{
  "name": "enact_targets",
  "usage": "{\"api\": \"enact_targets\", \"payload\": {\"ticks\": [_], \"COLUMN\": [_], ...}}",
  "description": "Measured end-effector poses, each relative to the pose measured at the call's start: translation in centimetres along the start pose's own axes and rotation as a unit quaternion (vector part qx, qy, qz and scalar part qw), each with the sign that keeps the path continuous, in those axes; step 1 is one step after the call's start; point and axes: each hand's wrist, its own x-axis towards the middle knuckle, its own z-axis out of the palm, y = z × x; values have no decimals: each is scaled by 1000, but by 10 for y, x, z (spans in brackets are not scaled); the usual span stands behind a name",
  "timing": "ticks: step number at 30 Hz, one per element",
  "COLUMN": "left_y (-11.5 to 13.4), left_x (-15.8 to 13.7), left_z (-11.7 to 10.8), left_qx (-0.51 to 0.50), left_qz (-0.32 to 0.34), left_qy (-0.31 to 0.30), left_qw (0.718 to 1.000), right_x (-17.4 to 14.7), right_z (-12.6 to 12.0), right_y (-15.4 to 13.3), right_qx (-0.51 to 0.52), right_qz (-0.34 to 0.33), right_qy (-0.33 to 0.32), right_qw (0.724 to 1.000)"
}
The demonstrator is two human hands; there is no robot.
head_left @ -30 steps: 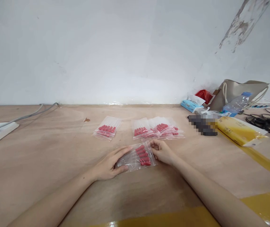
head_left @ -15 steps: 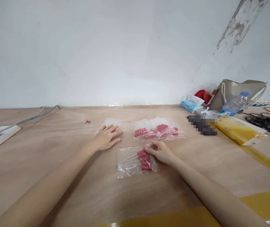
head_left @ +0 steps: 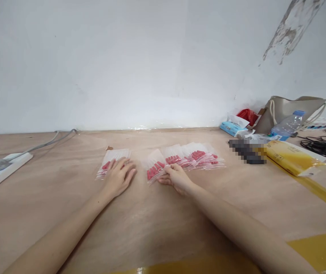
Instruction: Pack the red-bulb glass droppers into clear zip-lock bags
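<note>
My right hand (head_left: pixel 177 178) pinches the near corner of a clear zip bag (head_left: pixel 154 164) with several small red pieces inside. That bag lies just left of an overlapping row of similar bags (head_left: pixel 197 156), also holding red pieces. On the left, my left hand (head_left: pixel 119 176) rests with its fingers spread on another bag of red pieces (head_left: pixel 105 167). The fingers cover part of this bag's contents. What the red pieces are is too small to tell.
A white power strip (head_left: pixel 5 171) lies at the left. On the right are a yellow tissue pack (head_left: pixel 292 156), a blurred-out dark object (head_left: pixel 247 151), a plastic bottle (head_left: pixel 290 123), a blue tissue pack (head_left: pixel 232 128), a grey bag (head_left: pixel 288 108) and black cables (head_left: pixel 322 146).
My right hand has moved the zip bag away from me and turned it, so it lies beside the row. My left hand has shifted left and nearer, with the bag under it.
</note>
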Motion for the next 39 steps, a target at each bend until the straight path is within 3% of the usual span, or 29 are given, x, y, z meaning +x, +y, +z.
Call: {"api": "enact_targets", "payload": {"ticks": [2,4,6,9,11,13,17,20,23,30,33,39], "left_y": [12,25,33,37,35,33,31,28,22,16,13,7], "left_x": [-2,-4,-4,3,10,17,16,7,2,6,8,9], "left_z": [-3,-3,-2,4,8,12,14,14,16,20,20,27], "left_qx": [-87,-148,-179,-204,-210,-207,-173,-136,-122,-124,-118,-87], "left_qz": [35,66,88,100,97,98,91,87,113,117,105,109], "left_qy": [-6,-24,-43,-57,-67,-81,-55,-11,17,46,61,80], "left_qw": [996,986,979,972,970,970,979,987,986,984,986,987], "right_x": [3,4,6,13,21,29,32,25,21,39,46,48], "right_z": [4,-2,-13,-28,-35,-39,-43,-42,-39,-32,-31,-32], "right_y": [1,-3,-11,-22,-25,-23,-17,-13,-5,12,10,9], "right_qx": [-93,-275,-457,-589,-630,-668,-685,-653,-632,-669,-684,-671], "right_qz": [14,-47,-182,-376,-431,-433,-408,-467,-522,-571,-575,-570], "right_qy": [-16,-14,19,18,-28,-26,35,-29,-91,-39,-33,-8], "right_qw": [995,960,871,715,646,604,602,596,566,475,447,475]}}
